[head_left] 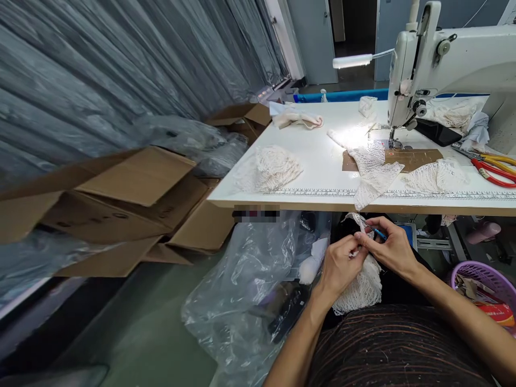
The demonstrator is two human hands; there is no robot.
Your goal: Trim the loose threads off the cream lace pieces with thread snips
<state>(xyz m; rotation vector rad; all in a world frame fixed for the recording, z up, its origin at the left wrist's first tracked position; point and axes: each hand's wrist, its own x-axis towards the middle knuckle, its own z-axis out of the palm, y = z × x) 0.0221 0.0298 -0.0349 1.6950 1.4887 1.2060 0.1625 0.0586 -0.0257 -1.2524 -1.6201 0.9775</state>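
Just below the table's front edge, my left hand [342, 264] pinches a piece of white lace [360, 287], whose lower part hangs over my lap. Close against it, my right hand [391, 248] is closed around a small blue-handled tool [378, 231] that looks like thread snips. Its thin metal tip points at the upper end of the lace. Fingers hide part of the tool and of the held edge. Directly above, a lace strip [377, 174] runs from near the sewing machine's needle [392, 137] and droops over the table edge.
The white sewing table [237, 191] carries a lace pile [278, 168], another lace piece [437, 176], and red- and yellow-handled tools [494, 169]. Open cardboard boxes [137, 177] stand left. A clear plastic bag [242, 279] hangs beside my legs; a purple basket [484, 271] is right.
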